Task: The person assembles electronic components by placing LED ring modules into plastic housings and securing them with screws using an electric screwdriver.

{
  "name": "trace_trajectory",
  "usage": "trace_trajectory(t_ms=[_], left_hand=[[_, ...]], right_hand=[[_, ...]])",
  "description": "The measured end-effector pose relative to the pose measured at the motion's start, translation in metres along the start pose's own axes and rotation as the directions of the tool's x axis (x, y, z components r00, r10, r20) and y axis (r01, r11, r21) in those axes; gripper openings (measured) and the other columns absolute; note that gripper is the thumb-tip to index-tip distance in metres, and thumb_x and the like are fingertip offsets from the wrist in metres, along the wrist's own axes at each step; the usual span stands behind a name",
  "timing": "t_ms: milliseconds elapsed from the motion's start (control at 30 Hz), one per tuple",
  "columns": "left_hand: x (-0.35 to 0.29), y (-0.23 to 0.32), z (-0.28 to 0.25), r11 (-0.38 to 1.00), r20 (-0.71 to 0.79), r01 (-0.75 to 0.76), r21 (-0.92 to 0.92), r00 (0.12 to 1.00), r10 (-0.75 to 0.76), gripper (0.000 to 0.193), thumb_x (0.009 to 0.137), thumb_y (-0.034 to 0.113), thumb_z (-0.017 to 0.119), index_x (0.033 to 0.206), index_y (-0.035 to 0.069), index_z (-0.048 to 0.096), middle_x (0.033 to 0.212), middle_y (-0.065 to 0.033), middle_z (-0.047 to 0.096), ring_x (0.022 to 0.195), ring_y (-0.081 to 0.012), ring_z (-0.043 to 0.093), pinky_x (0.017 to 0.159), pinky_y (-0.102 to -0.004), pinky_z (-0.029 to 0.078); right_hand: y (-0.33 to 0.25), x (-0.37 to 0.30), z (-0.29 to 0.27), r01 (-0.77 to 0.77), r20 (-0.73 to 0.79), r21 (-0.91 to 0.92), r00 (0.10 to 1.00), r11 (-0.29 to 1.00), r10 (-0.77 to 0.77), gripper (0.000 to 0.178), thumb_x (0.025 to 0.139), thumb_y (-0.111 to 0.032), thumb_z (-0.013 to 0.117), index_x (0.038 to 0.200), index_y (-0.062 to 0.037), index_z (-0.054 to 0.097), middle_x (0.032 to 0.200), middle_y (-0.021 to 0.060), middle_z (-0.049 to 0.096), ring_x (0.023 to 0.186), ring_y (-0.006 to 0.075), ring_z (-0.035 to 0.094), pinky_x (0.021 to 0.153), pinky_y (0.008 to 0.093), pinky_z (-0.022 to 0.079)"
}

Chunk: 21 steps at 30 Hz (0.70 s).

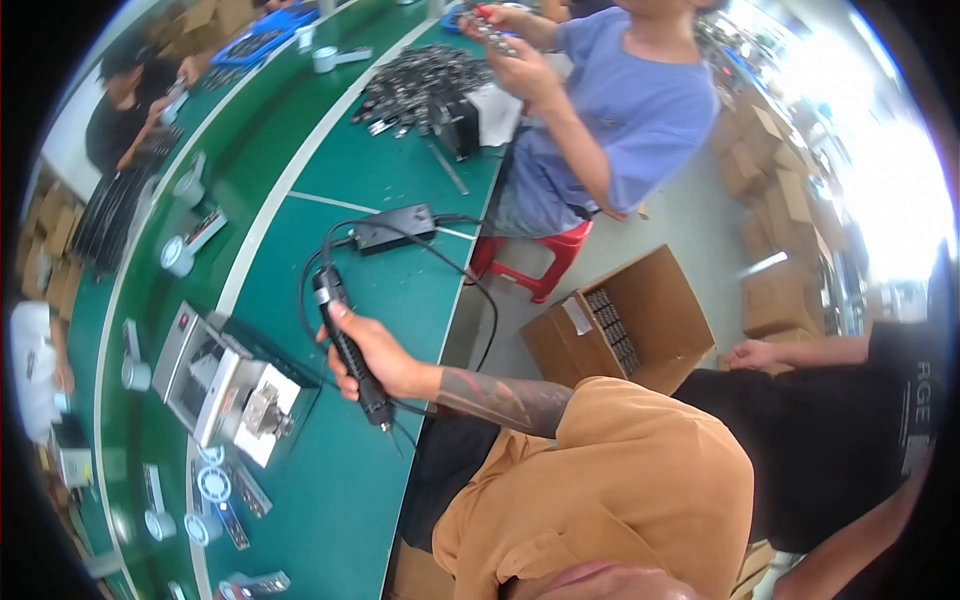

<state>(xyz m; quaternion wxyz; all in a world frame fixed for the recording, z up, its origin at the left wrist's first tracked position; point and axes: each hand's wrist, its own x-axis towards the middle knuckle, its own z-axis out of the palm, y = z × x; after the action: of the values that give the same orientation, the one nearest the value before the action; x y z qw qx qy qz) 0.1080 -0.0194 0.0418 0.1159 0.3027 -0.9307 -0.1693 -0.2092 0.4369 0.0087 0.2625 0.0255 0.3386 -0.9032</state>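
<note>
Orange-tan shirt (640,470) nearest of all, its wearer seated at the desk (335,480), bare forearm stretched across the edge. Right grip (392,358) is wrapped round the barrel of a black electric screwdriver (358,365), thumb laid along the upper part, fingertips curling round the far side; left one out of sight, state unknown. Tool sits over the near part of the desk, slanted, bit end toward the worker. Judged by eye: rigid, some weight for its slimness, smooth casing that a damp palm might let slide; thin bit likely the part to spare from knocks. Mid-barrel seems the sound place to hold, clear of the bit, with slack left in the dark cable (496,318). Black power box (395,229) rests just beyond. Surface: flat green, a grey metal device (190,370) to the left, pale round-ended parts (213,483) near it, a heap of small metal pieces (420,85) farther up. Room: co-worker in blue (640,110) on a red stool (540,265), another in black (810,440) behind, open carton (650,310) on the floor, stacked boxes (770,190) along the right, glare beyond.
</note>
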Motion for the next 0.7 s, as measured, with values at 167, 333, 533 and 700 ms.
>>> trace_trajectory(t_ms=[167,333,533,700], left_hand=[[-0.020,0.058,0.022,1.000,-0.124,0.012,-0.029,0.992,-0.015,0.033,0.085,0.022,0.079,0.099,-0.006,0.069,0.083,-0.0197,0.068,0.074,-0.0301,0.063,0.073,-0.0435,0.050],[-0.056,0.145,0.033,0.997,-0.139,0.076,0.025,0.988,-0.072,0.049,0.084,0.032,0.082,0.113,-0.005,0.068,0.099,-0.0216,0.071,0.087,-0.0345,0.068,0.082,-0.0404,0.055],[-0.089,0.186,0.059,0.954,-0.325,0.217,0.206,0.935,-0.143,0.046,0.087,0.043,0.080,0.105,0.002,0.071,0.088,-0.0183,0.074,0.070,-0.0264,0.065,0.069,-0.0384,0.055],[-0.095,0.210,0.060,0.939,-0.223,0.301,0.164,0.939,-0.262,0.048,0.087,0.047,0.078,0.114,0.009,0.069,0.089,-0.0177,0.073,0.079,-0.0372,0.070,0.069,-0.0441,0.055]], right_hand=[[-0.004,-0.002,-0.001,0.043,0.001,0.021,0.999,0.999,-0.043,0.058,0.103,-0.061,0.044,0.111,-0.0040,0.048,0.061,0.0055,0.050,0.043,0.0161,0.051,0.040,0.0332,0.044],[0.005,0.000,0.004,-0.003,0.005,0.027,1.000,1.000,0.003,0.057,0.103,-0.061,0.045,0.110,-0.0047,0.048,0.061,0.0059,0.050,0.043,0.0158,0.051,0.040,0.0328,0.044],[-0.002,-0.012,0.011,0.060,-0.105,-0.244,0.991,0.968,-0.088,0.055,0.105,-0.057,0.042,0.109,-0.0027,0.053,0.061,0.0048,0.050,0.046,0.0171,0.051,0.044,0.0337,0.043],[-0.009,-0.012,-0.003,0.105,0.047,-0.117,0.994,0.988,-0.100,0.058,0.104,-0.061,0.039,0.115,-0.0063,0.053,0.068,0.0007,0.044,0.051,0.0131,0.041,0.049,0.0314,0.036]])
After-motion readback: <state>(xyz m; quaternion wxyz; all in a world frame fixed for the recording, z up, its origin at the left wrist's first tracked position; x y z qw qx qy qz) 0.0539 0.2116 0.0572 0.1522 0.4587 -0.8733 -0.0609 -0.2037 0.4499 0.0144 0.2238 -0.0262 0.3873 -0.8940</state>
